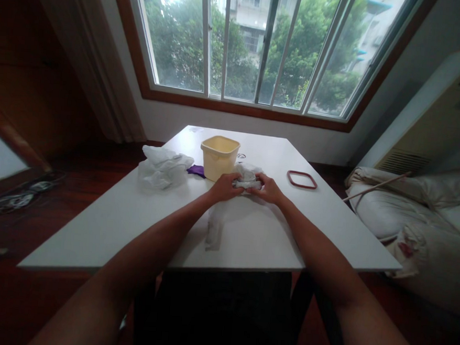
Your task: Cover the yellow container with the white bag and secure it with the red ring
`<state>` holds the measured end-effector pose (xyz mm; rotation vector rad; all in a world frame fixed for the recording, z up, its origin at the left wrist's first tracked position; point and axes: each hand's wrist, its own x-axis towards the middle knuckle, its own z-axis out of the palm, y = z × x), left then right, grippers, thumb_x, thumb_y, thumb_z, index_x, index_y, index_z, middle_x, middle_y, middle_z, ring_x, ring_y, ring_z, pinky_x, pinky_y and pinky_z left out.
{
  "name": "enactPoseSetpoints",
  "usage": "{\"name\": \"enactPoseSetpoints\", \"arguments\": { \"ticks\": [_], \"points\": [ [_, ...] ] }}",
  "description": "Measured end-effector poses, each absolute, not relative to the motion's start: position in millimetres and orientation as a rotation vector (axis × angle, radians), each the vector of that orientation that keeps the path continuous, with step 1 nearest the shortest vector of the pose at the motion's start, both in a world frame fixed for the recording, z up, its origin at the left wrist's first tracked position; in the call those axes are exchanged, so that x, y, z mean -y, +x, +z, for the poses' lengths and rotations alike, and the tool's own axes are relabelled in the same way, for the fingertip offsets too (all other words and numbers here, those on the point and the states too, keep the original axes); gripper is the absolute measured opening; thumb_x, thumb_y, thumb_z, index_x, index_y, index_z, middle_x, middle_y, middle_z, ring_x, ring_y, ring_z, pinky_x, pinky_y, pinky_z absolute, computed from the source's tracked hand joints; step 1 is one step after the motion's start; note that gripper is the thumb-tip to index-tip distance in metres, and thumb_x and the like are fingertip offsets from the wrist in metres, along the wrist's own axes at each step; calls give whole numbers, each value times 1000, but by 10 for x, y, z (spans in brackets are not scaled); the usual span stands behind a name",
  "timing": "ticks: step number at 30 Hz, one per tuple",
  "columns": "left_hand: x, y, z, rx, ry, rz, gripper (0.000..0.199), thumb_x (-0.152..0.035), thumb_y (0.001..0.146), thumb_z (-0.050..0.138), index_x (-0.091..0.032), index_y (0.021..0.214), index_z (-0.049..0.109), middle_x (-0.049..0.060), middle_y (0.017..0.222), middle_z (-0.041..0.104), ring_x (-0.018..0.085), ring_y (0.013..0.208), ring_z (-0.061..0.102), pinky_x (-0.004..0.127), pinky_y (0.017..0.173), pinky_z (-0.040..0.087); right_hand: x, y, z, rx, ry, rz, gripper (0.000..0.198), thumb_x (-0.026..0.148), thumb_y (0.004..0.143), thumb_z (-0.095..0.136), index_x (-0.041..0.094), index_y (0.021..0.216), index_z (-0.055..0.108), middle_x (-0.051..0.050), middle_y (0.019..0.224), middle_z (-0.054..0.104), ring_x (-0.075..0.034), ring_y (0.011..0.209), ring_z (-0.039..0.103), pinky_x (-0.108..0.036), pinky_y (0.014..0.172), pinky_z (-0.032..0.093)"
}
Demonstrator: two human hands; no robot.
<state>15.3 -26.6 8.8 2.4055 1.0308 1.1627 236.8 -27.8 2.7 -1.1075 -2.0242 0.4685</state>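
In the middle of the white table (249,231), a crumpled, whitish, see-through plastic bag (248,172) is gripped from both sides. My left hand (226,187) closes on its left edge, thumb toward me. On the opposite edge, the fingers of my right hand (268,189) are bent around the plastic. Just behind my left hand stands a pale yellow square bin (217,161), upright. A strip of translucent plastic (212,233) lies on the table nearer to me, beside my left forearm.
Left of the bin are a purple cloth (197,170) and a heap of white plastic bags (161,169). A red rectangular rim (302,180) lies at the right. Small dark loops (241,156) rest behind the bin. Large white sacks (393,205) stand off the table's right edge.
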Motion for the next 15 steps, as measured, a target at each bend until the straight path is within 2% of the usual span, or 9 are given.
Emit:
{"name": "enactPoseSetpoints", "arguments": {
  "ticks": [2,4,6,9,12,15],
  "points": [
    [256,153,93,-1018,2301,1190,28,-23,70,67,-14,97,67,0,77,68,13,66,58,23,64,44,288,2359,41,2047,-1107,435,51,51,71,75,16,107,65,-3,85,67,-15,69,54,-26,64,43],
    [251,151,95,-971,2249,1196,39,-24,72,67,-15,110,65,1,88,71,14,72,61,24,69,46,298,2357,51,2064,-1100,421,44,49,74,72,17,104,66,-3,86,68,-15,70,55,-26,65,43],
    [247,150,93,-941,2260,1156,39,-27,77,65,-16,114,66,3,95,72,15,77,63,25,73,47,306,2356,54,2067,-1103,418,43,49,76,70,17,105,66,-2,84,67,-14,66,53,-26,63,42],
    [238,156,81,-979,2329,1096,26,-32,82,60,-16,100,72,3,88,72,16,76,63,26,74,46,310,2352,50,2054,-1126,411,45,49,76,70,16,106,66,0,76,64,-12,60,48,-25,58,38],
    [228,169,71,-1024,2392,1142,21,-33,81,61,-15,82,72,4,81,68,16,75,61,26,72,45,305,2351,44,2041,-1134,418,45,49,75,70,16,106,66,0,74,63,-11,57,45,-25,56,37],
    [235,180,75,-975,2371,1186,21,-34,80,63,-14,78,70,4,82,67,16,77,61,25,73,45,295,2354,40,2031,-1142,428,43,46,75,70,16,105,66,1,73,63,-11,57,45,-25,55,37]
  ]
}}
